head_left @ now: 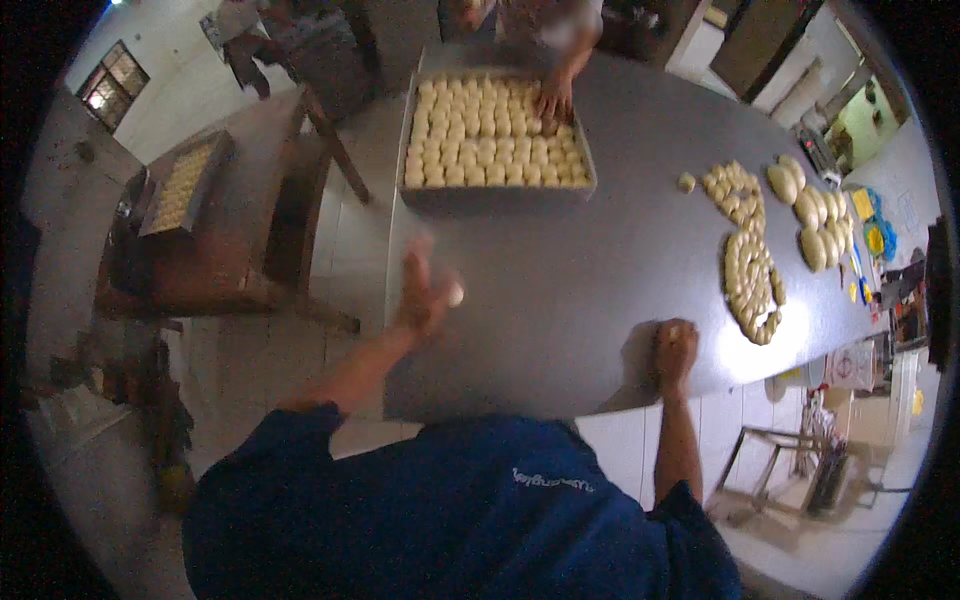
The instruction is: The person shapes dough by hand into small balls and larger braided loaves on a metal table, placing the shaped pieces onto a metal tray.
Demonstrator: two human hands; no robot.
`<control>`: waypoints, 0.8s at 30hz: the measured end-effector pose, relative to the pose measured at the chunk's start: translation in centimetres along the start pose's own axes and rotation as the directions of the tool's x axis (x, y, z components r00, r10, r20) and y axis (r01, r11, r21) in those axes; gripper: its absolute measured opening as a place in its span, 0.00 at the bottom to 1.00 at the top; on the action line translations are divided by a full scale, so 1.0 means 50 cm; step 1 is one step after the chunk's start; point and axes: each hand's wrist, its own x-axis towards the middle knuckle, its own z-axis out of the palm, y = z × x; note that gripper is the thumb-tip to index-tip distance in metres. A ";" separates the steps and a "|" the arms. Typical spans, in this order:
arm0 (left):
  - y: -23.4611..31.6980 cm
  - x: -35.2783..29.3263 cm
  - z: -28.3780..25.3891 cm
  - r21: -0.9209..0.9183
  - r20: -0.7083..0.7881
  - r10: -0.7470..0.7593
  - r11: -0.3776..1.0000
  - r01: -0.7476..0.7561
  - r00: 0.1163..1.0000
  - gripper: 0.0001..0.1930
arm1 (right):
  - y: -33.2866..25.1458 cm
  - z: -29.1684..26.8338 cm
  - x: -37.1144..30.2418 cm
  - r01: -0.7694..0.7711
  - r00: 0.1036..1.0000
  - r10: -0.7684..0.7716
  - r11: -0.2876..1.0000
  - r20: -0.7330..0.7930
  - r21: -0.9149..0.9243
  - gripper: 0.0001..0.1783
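My left hand point(424, 298), smeared by motion, is over the left edge of the metal table with its fingers spread. A small pale dough ball point(456, 294) shows at its thumb side; whether it is gripped or loose is unclear. My right hand point(677, 348) rests closed on the table near its front edge, fingers curled under, and what lies inside is hidden. To its right are many small cut dough pieces point(750, 285) in a winding cluster, with a single dough piece point(687, 182) apart from them. At the far side a tray point(500, 197) holds rows of dough balls.
Another person's hand point(555, 100) reaches onto the tray's right side. Larger dough lumps point(820, 225) sit at the table's right, near a blue and yellow bag point(877, 235). A wooden table point(240, 235) at left carries another filled tray point(185, 190). A stool frame point(770, 465) stands lower right.
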 end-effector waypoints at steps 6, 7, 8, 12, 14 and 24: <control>-0.179 0.138 0.023 0.285 -0.060 -0.510 0.815 0.504 0.858 0.29 | -0.353 0.029 0.110 -0.397 0.898 0.215 0.773 0.384 0.495 0.14; -0.120 0.184 0.025 0.185 0.072 -0.715 0.694 0.695 0.695 0.30 | -0.466 0.067 0.092 -0.324 0.874 0.064 0.816 0.482 0.479 0.17; -0.156 0.154 0.081 0.264 -0.209 -0.693 0.639 0.722 0.690 0.32 | -0.583 0.107 0.061 -0.181 0.793 -0.124 0.887 0.596 0.424 0.20; -0.161 0.129 0.137 0.458 -0.169 -0.580 0.670 0.584 0.797 0.39 | -0.735 0.212 0.026 0.140 0.679 -0.486 0.821 0.550 0.554 0.20; -0.099 0.144 0.090 0.617 -0.080 -0.558 0.623 0.481 0.826 0.43 | -0.688 0.203 0.110 -0.386 0.393 -0.413 0.737 0.822 0.555 0.19; -0.072 0.183 0.087 0.624 -0.037 -0.587 0.618 0.478 0.809 0.48 | -0.758 0.467 0.721 0.192 0.697 -0.655 0.563 0.292 0.804 0.18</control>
